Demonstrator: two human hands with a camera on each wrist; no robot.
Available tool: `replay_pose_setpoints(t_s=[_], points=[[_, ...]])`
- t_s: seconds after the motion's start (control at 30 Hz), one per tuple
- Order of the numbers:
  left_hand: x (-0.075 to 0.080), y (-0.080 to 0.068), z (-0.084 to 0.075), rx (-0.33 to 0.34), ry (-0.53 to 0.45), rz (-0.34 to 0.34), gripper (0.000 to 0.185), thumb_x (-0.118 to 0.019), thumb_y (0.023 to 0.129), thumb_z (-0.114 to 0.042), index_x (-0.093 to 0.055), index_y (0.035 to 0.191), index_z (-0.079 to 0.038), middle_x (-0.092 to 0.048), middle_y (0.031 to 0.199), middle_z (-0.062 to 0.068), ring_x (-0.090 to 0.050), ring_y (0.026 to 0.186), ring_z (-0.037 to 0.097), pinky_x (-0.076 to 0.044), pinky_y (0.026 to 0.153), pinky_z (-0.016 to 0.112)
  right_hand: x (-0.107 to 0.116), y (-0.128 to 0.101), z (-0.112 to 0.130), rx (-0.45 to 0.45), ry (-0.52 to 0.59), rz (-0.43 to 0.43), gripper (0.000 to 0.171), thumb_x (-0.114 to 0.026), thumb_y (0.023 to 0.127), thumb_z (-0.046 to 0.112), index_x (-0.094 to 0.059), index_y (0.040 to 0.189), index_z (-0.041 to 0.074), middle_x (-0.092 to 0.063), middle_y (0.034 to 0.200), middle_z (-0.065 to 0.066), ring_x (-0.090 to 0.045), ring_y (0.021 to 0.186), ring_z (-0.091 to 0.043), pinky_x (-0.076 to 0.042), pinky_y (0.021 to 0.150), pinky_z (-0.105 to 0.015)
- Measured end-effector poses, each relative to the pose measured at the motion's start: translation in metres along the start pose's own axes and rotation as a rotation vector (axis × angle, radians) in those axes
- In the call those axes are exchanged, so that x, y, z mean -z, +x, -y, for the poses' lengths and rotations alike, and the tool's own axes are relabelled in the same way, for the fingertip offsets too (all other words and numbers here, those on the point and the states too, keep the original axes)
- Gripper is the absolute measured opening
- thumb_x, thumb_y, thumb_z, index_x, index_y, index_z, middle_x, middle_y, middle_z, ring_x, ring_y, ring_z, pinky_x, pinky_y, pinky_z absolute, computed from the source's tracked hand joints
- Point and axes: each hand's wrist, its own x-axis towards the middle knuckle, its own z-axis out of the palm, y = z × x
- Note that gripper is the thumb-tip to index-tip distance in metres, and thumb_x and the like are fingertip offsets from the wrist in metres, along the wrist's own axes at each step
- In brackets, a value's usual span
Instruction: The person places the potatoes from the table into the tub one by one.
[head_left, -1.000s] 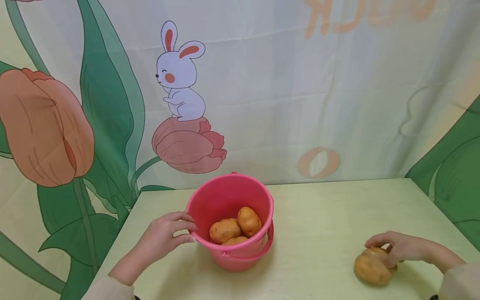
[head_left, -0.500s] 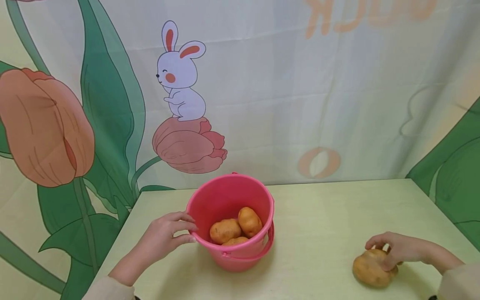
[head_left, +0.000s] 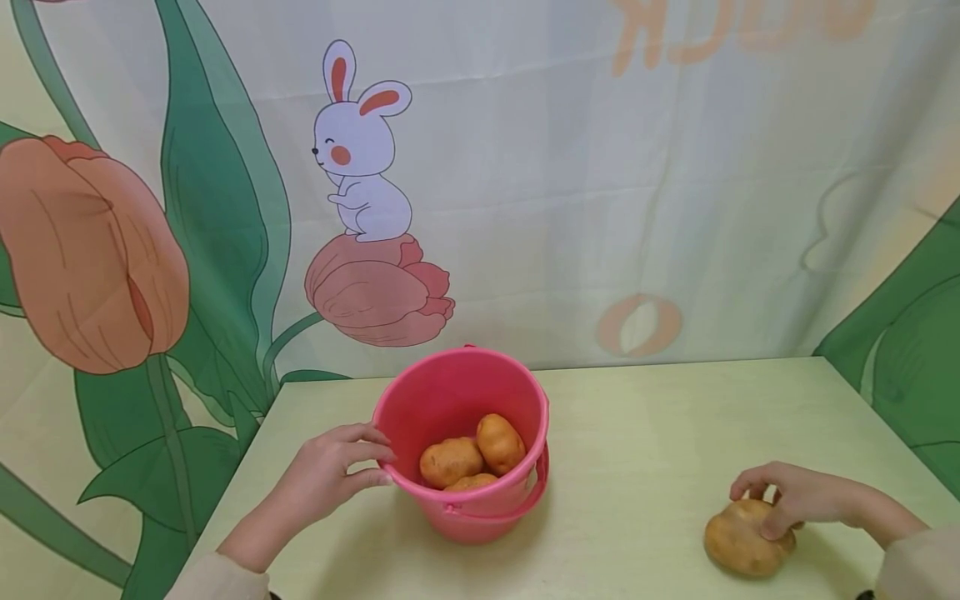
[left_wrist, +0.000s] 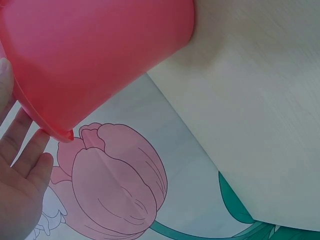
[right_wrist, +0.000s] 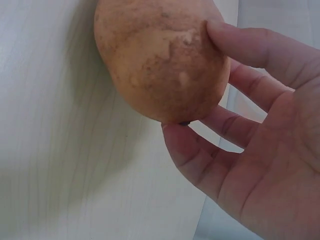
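Note:
A pink bucket [head_left: 487,521] stands on the table, with several potatoes [head_left: 452,462] lying inside. My left hand [head_left: 322,471] holds the bucket's rim at its left side; the left wrist view shows the fingers [left_wrist: 31,150] against the outer edge of the rim. Over on the right, my right hand [head_left: 806,500] grips another potato [head_left: 742,546] between thumb and fingers, low over the table. That potato fills the top of the right wrist view, the thumb [right_wrist: 240,45] on one side and the fingers curled round its end. Part of the bucket's contents is hidden by its wall.
The pale wooden table [head_left: 622,467] reaches back to a printed cloth [head_left: 525,208] with a rabbit and tulips. The bucket's handle [head_left: 536,492] hangs down on its right side. Table surface lies between the bucket and the potato in my right hand.
The gripped potato has shifted slightly left and toward me, with my right hand staying on it. My left hand and the bucket have hardly moved.

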Motion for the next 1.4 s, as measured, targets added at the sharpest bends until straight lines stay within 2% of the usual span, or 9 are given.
replay_pose_setpoints(t_s=[0.43, 0.7, 0.97, 1.13, 1.4], points=[[-0.001, 0.0, 0.0, 0.007, -0.013, 0.004, 0.025, -0.074, 0.066, -0.03, -0.071, 0.089, -0.02, -0.062, 0.096, -0.006, -0.058, 0.093, 0.013, -0.053, 0.073, 0.028, 0.001, 0.002, 0.004, 0.012, 0.0, 0.007, 0.035, -0.061, 0.068, 0.004, -0.054, 0.103, 0.003, -0.046, 0.091, -0.01, -0.045, 0.065, -0.01, -0.039, 0.048, -0.021], [0.0, 0.0, -0.001, 0.007, -0.013, 0.002, 0.025, -0.074, 0.066, -0.029, -0.071, 0.089, -0.019, -0.062, 0.096, -0.006, -0.058, 0.094, 0.014, -0.053, 0.073, 0.028, 0.009, 0.003, 0.018, 0.069, -0.057, -0.014, 0.037, -0.062, 0.066, 0.003, -0.055, 0.103, 0.003, -0.05, 0.09, -0.011, -0.047, 0.062, -0.01, -0.042, 0.048, -0.022], [0.0, 0.0, 0.0, 0.015, -0.012, 0.011, 0.025, -0.073, 0.067, -0.03, -0.071, 0.089, -0.02, -0.062, 0.097, -0.006, -0.057, 0.094, 0.014, -0.053, 0.073, 0.029, 0.014, 0.007, 0.029, 0.072, -0.094, -0.035, 0.039, -0.063, 0.066, 0.004, -0.054, 0.104, 0.003, -0.049, 0.092, -0.01, -0.047, 0.064, -0.01, -0.042, 0.049, -0.023], [0.0, 0.0, 0.0, 0.016, -0.013, 0.018, 0.024, -0.073, 0.067, -0.03, -0.07, 0.089, -0.022, -0.062, 0.097, -0.007, -0.057, 0.093, 0.013, -0.053, 0.073, 0.028, 0.018, 0.01, 0.037, 0.105, -0.107, -0.035, 0.038, -0.062, 0.066, 0.002, -0.054, 0.104, 0.002, -0.05, 0.09, -0.009, -0.047, 0.061, -0.009, -0.042, 0.048, -0.023], [0.0, 0.0, 0.001, 0.014, -0.01, 0.012, 0.024, -0.073, 0.067, -0.031, -0.07, 0.089, -0.024, -0.061, 0.097, -0.009, -0.057, 0.093, 0.011, -0.053, 0.072, 0.026, 0.025, 0.011, 0.057, 0.13, -0.151, -0.058, 0.041, -0.063, 0.066, 0.002, -0.054, 0.105, 0.0, -0.051, 0.094, -0.01, -0.049, 0.065, -0.009, -0.044, 0.053, -0.023]])
